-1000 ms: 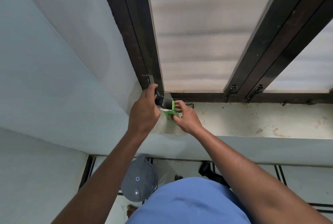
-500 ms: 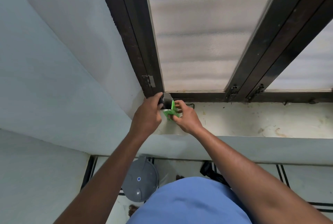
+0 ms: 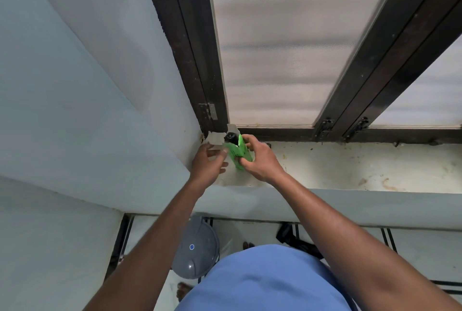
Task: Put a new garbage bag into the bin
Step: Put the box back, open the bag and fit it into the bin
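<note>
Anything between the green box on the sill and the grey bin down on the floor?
In the head view, the pale ledge edge and the left forearm cross the stretch between the green box, gripped by the right hand, and the grey bin.

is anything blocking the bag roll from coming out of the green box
Nothing visible does. The green box, held by the right hand, has its flaps open, and the black bag roll shows at the mouth. The left hand is beside it.
</note>
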`<state>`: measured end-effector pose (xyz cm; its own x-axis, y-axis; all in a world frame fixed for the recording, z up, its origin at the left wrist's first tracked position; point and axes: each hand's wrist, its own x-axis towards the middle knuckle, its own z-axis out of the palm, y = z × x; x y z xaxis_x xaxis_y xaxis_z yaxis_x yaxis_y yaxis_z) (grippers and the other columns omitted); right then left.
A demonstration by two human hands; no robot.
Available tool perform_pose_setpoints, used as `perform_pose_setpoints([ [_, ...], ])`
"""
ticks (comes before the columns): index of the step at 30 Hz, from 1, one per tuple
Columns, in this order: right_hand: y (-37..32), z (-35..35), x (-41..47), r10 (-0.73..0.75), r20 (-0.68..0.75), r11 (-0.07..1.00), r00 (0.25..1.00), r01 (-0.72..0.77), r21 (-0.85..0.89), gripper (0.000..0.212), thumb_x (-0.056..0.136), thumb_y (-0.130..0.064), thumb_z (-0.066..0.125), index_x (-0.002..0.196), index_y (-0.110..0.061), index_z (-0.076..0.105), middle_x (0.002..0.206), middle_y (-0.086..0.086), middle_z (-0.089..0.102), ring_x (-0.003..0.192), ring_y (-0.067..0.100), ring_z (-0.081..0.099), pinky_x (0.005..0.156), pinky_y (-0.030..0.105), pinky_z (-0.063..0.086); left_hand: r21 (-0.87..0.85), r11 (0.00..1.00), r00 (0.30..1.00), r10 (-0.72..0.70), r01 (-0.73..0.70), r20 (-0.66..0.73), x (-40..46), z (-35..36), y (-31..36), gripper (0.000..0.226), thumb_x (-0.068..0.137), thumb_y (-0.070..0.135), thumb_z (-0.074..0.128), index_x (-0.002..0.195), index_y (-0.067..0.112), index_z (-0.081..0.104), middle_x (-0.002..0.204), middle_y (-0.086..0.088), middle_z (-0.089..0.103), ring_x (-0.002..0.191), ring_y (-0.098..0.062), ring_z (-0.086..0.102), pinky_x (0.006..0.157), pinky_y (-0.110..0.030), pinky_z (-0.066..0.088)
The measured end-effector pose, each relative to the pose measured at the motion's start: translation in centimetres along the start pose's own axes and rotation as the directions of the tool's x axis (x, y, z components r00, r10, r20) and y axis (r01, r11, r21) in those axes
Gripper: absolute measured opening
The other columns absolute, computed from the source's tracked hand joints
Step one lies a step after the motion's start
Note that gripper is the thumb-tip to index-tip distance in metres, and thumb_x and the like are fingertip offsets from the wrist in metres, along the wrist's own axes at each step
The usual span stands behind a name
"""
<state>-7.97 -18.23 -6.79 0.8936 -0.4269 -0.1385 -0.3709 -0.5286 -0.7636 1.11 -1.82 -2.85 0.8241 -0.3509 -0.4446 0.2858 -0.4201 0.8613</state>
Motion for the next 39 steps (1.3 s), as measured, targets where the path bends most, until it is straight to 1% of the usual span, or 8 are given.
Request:
perform_pose_setpoints([
  [6, -0.5, 0.4, -0.4, -0.062, 0.013, 0.997, 0.998, 0.062, -0.034, 0.074, 0.093, -0.039, 0.086, 0.155, -0.035, 0.047, 0.145, -0.001, 0.065, 0.127, 0.019, 0.064, 0.102, 0.040, 0.058, -0.067, 0.996, 0.997, 0.048, -0.052, -0.064, 1.1, 0.4, 0.0, 0.043, 0.096, 0.031, 0.083, 0.128, 0.012, 0.061, 0.122, -0.009, 0.073, 0.091, -0.022, 0.082, 0.070, -0.031, 0.068],
  [13, -1.3, 0.5, -0.8, -0.140, -0.082, 0.990, 0.987, 0.140, -0.001, 0.062, 0.094, -0.040, 0.082, 0.148, -0.042, 0.051, 0.140, -0.006, 0.064, 0.119, 0.016, 0.068, 0.094, 0.044, 0.065, -0.063, 0.986, 0.982, 0.146, -0.154, -0.118, 1.9, 0.6, -0.2, 0.016, 0.096, 0.019, 0.082, 0.100, 0.019, 0.066, 0.115, -0.006, 0.074, 0.103, -0.029, 0.079, 0.085, -0.044, 0.069],
  [22, -1.6, 0.3, -1.1, -0.216, -0.112, 0.969, 0.970, 0.199, -0.146, 0.050, 0.093, -0.048, 0.081, 0.137, -0.034, 0.060, 0.135, -0.012, 0.067, 0.112, 0.015, 0.070, 0.084, 0.039, 0.064, -0.072, 0.988, 0.986, 0.128, -0.136, -0.104, 2.7, 0.3, -0.1, 0.005, 0.106, 0.026, 0.069, 0.104, 0.027, 0.065, 0.122, 0.000, 0.071, 0.104, -0.025, 0.080, 0.089, -0.043, 0.069],
  [27, -2.0, -0.1, -1.0, -0.115, -0.139, 0.993, 0.984, 0.112, -0.029, 0.079, 0.091, -0.041, 0.087, 0.154, -0.029, 0.041, 0.136, 0.002, 0.070, 0.112, 0.018, 0.072, 0.091, 0.043, 0.065, -0.030, 0.991, 0.987, 0.127, -0.130, -0.096, 3.2, 0.5, -0.1, 0.010, 0.103, 0.016, 0.071, 0.101, 0.026, 0.068, 0.121, -0.002, 0.073, 0.108, -0.028, 0.078, 0.090, -0.045, 0.068],
  [31, -1.7, 0.1, -1.2, -0.075, -0.153, 0.997, 0.985, 0.077, 0.009, 0.105, 0.089, -0.041, 0.090, 0.168, -0.031, 0.022, 0.135, -0.002, 0.069, 0.109, 0.015, 0.070, 0.090, 0.038, 0.063, -0.241, 0.970, 0.997, 0.001, -0.020, -0.078, 3.4, 1.1, 0.4, 0.019, 0.104, 0.029, 0.072, 0.110, 0.013, 0.066, 0.116, -0.008, 0.077, 0.097, -0.031, 0.082, 0.088, -0.044, 0.068],
  [33, -1.4, 0.2, -1.3, -0.066, -0.166, 0.997, 0.984, 0.072, 0.031, 0.096, 0.089, -0.041, 0.090, 0.165, -0.029, 0.031, 0.134, -0.004, 0.069, 0.110, 0.015, 0.070, 0.090, 0.038, 0.064, -0.268, 0.963, 0.997, -0.021, 0.000, -0.074, 3.5, 1.1, 0.5, 0.020, 0.105, 0.029, 0.071, 0.111, 0.011, 0.065, 0.115, -0.009, 0.076, 0.096, -0.033, 0.082, 0.088, -0.045, 0.068],
  [36, -1.0, 0.5, -1.3, -0.153, -0.192, 0.988, 0.969, 0.152, -0.020, 0.059, 0.093, -0.039, 0.086, 0.145, -0.028, 0.060, 0.131, -0.007, 0.067, 0.108, 0.013, 0.069, 0.089, 0.045, 0.065, -0.292, 0.956, 0.997, -0.042, 0.022, -0.063, 3.6, 1.0, 0.6, 0.017, 0.106, 0.027, 0.070, 0.110, 0.012, 0.065, 0.117, -0.010, 0.074, 0.098, -0.033, 0.082, 0.085, -0.041, 0.068],
  [39, -0.9, 0.7, -1.4, -0.164, -0.178, 0.987, 0.970, 0.159, -0.038, 0.054, 0.094, -0.048, 0.082, 0.143, -0.031, 0.066, 0.131, -0.010, 0.063, 0.105, 0.008, 0.068, 0.087, 0.038, 0.065, -0.252, 0.968, 0.999, -0.013, -0.001, -0.052, 3.6, 0.9, 0.5, 0.010, 0.106, 0.028, 0.069, 0.107, 0.018, 0.066, 0.123, -0.011, 0.074, 0.105, -0.030, 0.080, 0.091, -0.042, 0.067],
])
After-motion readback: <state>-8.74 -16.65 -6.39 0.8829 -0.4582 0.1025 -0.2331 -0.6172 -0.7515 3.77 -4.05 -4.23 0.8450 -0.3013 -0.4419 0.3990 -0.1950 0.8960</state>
